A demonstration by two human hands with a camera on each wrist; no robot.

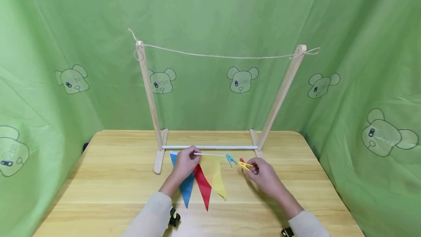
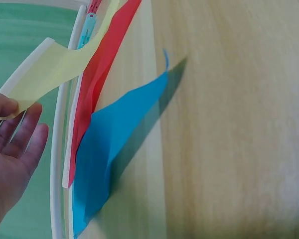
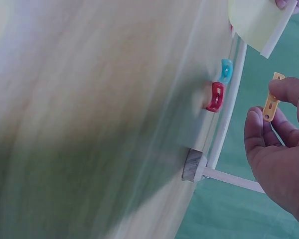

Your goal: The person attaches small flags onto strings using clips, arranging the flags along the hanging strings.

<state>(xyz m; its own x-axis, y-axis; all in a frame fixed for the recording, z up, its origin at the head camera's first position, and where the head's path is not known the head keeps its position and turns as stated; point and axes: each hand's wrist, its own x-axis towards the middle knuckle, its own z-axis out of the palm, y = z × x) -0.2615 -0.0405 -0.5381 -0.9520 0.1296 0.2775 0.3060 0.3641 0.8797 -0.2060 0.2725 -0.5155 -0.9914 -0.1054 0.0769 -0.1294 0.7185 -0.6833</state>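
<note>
The left hand (image 1: 186,161) pinches the yellow flag (image 1: 218,178) by one end of its white top edge, with the thumb on it; the flag hangs down to the right of that hand, so it is between the two hands, nearer the left one and apart from the right; the right hand (image 1: 264,175) pinches a small yellow peg (image 3: 271,102) between its thumb and fingers, and the peg is apart from the flag; a blue peg (image 3: 226,71) and a red peg (image 3: 217,97) lie side by side on the wooden table (image 1: 112,178), in the space between the hands

The red flag (image 1: 203,187) and the blue flag (image 1: 186,191) lie by the left hand, the red one just to the right of the blue one; behind the hands, a white rod (image 1: 210,147) joins the feet of two wooden posts (image 1: 150,94); a thin string (image 1: 217,57) goes from one post top to the other and dips a bit in the middle; a green cloth (image 1: 210,10) with bear faces hangs behind
</note>
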